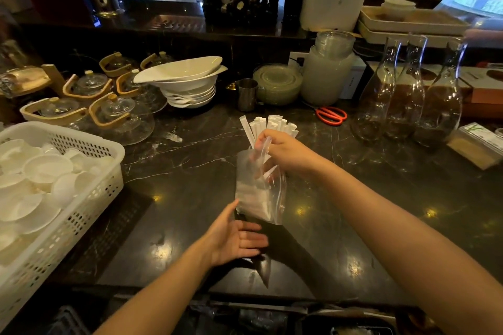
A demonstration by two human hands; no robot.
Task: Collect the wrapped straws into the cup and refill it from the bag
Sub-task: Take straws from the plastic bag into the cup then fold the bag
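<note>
Head view is showing the right hand point(285, 153) pinching the clear bag point(260, 187) at its mouth, wrapped straws point(268, 126) fanning above; the left hand point(236, 239) is lying open beneath. Refilling seems underway; no cup is visible, so the next move is locating it.

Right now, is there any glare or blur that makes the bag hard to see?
Head view: dim bar lighting, with small ceiling-light glints scattered on the dark marble counter. The clear plastic bag catches sheen, so its contents look hazy. Wide-angle bending curves the white basket at the frame's edge.
</note>
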